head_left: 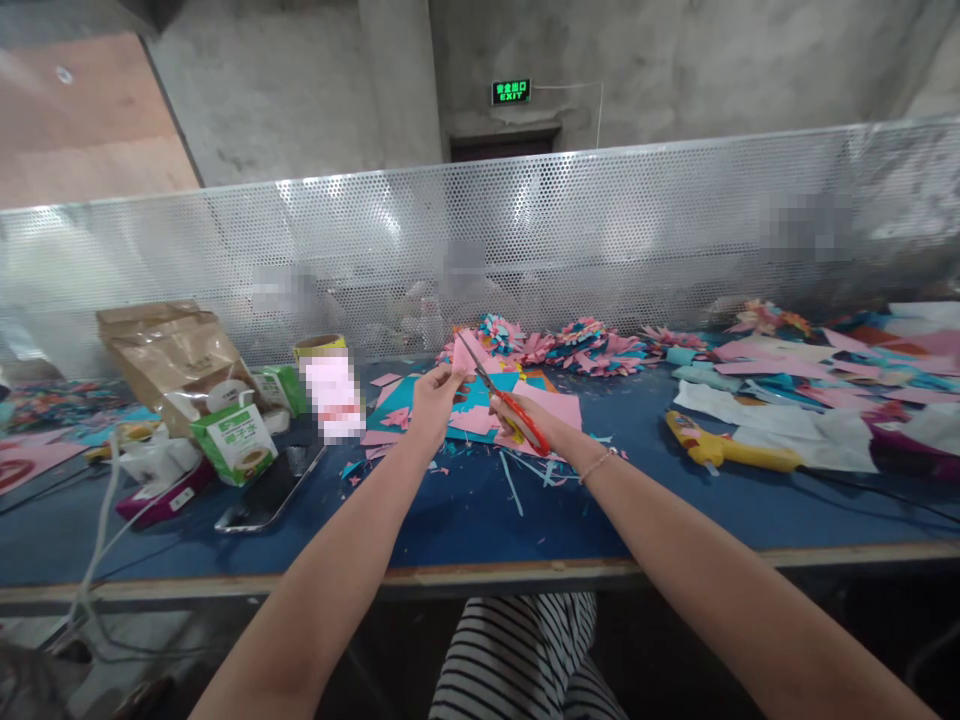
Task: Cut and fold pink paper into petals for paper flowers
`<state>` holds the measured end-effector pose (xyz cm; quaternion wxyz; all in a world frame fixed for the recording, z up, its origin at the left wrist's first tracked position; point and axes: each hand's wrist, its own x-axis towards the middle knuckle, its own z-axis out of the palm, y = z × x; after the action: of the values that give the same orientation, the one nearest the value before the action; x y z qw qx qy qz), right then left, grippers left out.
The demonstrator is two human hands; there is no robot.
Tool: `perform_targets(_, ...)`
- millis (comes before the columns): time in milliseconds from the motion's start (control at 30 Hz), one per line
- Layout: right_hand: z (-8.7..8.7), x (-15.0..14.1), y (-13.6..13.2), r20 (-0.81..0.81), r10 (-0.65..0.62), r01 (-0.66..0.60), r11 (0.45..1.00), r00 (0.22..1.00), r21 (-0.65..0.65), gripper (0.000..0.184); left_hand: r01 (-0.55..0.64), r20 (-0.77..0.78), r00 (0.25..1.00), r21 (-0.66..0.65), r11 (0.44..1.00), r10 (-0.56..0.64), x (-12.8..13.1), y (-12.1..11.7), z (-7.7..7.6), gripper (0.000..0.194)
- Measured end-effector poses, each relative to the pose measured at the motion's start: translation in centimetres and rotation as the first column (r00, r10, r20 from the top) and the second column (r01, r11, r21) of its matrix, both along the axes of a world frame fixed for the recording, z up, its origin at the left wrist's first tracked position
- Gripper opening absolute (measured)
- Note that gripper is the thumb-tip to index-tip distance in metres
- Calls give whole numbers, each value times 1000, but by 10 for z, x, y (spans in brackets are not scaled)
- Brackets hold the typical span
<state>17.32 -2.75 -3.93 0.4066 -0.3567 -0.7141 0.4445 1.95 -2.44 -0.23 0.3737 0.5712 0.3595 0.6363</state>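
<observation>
In my left hand is a piece of pink paper, pinched and raised above the table. My right hand grips red-handled scissors, whose blades point up and left and meet the pink paper. Whether the blades are parted I cannot make out. Beneath both hands lie blue paper sheets and pink paper sheets, with thin offcuts scattered around them.
Fringed paper bundles stand along the perforated metal screen. A yellow glue gun lies at right near loose papers. To the left are a brown paper bag, a green-white box and a phone.
</observation>
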Motion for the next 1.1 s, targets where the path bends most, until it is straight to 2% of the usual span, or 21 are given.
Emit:
perform_targets(200, 3, -1, -2, 23, -17, 16, 999, 1000, 35, 45, -7, -10, 1000, 4, 1000, 7, -2, 3, -2, 18)
perform_targets(500, 7, -2, -2, 36, -99, 100, 994, 994, -45, 45, 21, 48, 999, -47, 999, -19, -1, 0, 2, 14)
perform_targets(633, 7, -1, -2, 57, -118, 119, 993, 991, -23, 42, 28, 62, 998, -67, 997, -24, 0, -2, 4, 13)
perform_targets(967, -2, 2, 8, 102, -156, 152, 987, 982, 48, 45, 49, 97, 994, -82, 995, -41, -2, -3, 4, 17)
perform_targets(1100, -5, 1, 10, 85, -120, 117, 992, 989, 37, 43, -7, 50, 999, -39, 999, 9, -3, 2, 1, 23)
